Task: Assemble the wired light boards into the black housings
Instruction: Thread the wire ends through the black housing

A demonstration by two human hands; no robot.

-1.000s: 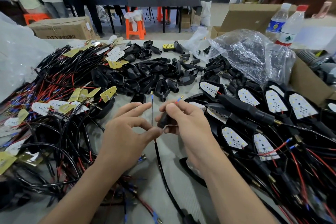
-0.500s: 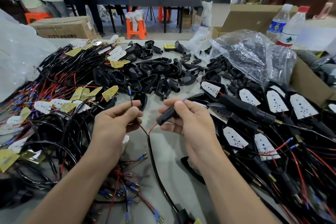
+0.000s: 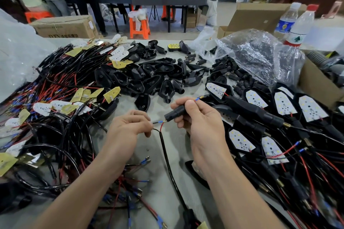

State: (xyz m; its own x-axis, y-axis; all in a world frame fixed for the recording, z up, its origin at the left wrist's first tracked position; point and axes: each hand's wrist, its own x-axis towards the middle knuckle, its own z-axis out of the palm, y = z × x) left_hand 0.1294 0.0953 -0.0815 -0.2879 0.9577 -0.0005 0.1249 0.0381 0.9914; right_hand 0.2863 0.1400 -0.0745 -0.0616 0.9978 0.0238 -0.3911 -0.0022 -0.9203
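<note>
- We see the left hand (image 3: 128, 129) coming in from 7 o'clock with its back turned up and the wrist a little bent. Its fingers are curled, and the thumb and forefinger pinch a thin black wire (image 3: 156, 122) close to its blue-sleeved tip.
- The right hand (image 3: 200, 124) comes in from 5 o'clock and is a little higher than the left one. Its thumb and curled fingers hold a black tube (image 3: 175, 112). The tube is tilted, and its lower end points toward 8 o'clock, at the left hand.
- The two hands are near each other but do not touch.
- Above the right thumb, toward 2 o'clock, a blue-tipped wire end (image 3: 198, 99) sticks out.
- A red wire (image 3: 161, 127) goes from the lower end of the tube down to a black cable (image 3: 166, 156). The cable lies on the counter (image 3: 149, 150) and runs toward 6 o'clock.
- The empty black housings (image 3: 149, 80) lie in a heap at 12 o'clock from the hands.
- The wired light boards (image 3: 55, 106) lie tangled at 9 o'clock.
- The filled housings (image 3: 283, 103), each with a white board inside, are at 3 o'clock.
- At 1 o'clock we see a clear plastic bag (image 3: 256, 55) with black parts in it, and two bottles (image 3: 299, 28) stand behind it.
</note>
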